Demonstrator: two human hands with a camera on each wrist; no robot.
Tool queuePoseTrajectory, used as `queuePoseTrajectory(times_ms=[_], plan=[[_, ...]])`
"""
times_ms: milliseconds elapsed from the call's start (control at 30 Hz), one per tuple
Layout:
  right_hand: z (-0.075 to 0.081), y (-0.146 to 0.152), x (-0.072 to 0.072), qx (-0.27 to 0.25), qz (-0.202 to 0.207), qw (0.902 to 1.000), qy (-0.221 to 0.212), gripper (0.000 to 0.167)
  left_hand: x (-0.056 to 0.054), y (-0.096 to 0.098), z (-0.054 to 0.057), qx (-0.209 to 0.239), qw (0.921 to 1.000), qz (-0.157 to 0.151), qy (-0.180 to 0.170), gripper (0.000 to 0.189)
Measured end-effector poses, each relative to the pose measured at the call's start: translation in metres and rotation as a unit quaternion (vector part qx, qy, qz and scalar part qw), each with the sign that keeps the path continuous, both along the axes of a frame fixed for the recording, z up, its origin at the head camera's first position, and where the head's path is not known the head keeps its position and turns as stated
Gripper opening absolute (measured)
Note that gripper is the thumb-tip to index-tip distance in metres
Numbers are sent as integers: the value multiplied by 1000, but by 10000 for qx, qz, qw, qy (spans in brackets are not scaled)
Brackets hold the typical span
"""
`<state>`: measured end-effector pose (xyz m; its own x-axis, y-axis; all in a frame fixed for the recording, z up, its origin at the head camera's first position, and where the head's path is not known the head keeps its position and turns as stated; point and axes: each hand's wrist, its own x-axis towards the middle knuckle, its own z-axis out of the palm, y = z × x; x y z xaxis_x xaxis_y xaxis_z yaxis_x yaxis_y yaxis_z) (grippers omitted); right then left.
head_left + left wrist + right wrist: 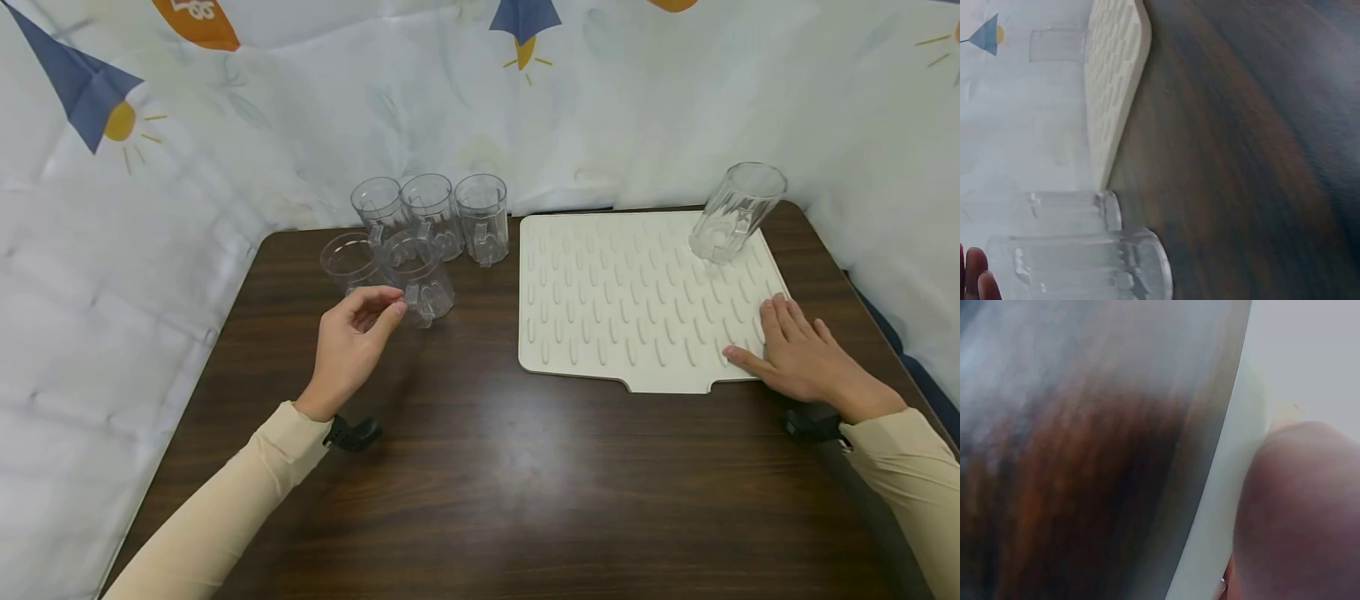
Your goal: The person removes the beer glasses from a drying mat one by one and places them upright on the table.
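Several clear handled mugs stand in a cluster at the back left of the table, three of them in the rear row. My left hand [351, 337] is beside the front mug [429, 292], its thumb and bent fingers close to that mug's handle with a gap between them. In the left wrist view its fingertips [975, 272] show at the lower left near a mug [1085, 265]. My right hand [806, 354] lies spread on the front right corner of a cream ridged drying mat [577, 354]. One clear mug [731, 221] stands on the mat's back right part.
A dark wood-patterned table [510, 500] carries everything. White printed cloth [315, 117] hangs behind and at both sides, close to the table's edges. Another clear mug [348, 258] is left of the front one.
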<state>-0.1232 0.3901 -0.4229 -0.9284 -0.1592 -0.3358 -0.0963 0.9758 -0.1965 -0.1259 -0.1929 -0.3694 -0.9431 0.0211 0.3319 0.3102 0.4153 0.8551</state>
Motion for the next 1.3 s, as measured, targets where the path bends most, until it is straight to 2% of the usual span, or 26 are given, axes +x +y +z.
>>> queuePoseTrajectory(times_ms=[200, 500, 967, 1300], plan=[[1, -2, -2, -3, 59, 10000, 52, 108, -4, 10, 9, 67, 9999, -88, 18, 25], [-1, -2, -1, 42, 35, 10000, 33, 109, -17, 37, 18, 177, 9983, -460, 314, 22], [-8, -5, 3, -62, 4, 10000, 44, 109, -33, 87, 23, 247, 9945, -1017, 19, 23], [-1, -3, 2, -61, 16, 10000, 60, 109, -49, 135, 24, 357, 9877, -1522, -18, 25]])
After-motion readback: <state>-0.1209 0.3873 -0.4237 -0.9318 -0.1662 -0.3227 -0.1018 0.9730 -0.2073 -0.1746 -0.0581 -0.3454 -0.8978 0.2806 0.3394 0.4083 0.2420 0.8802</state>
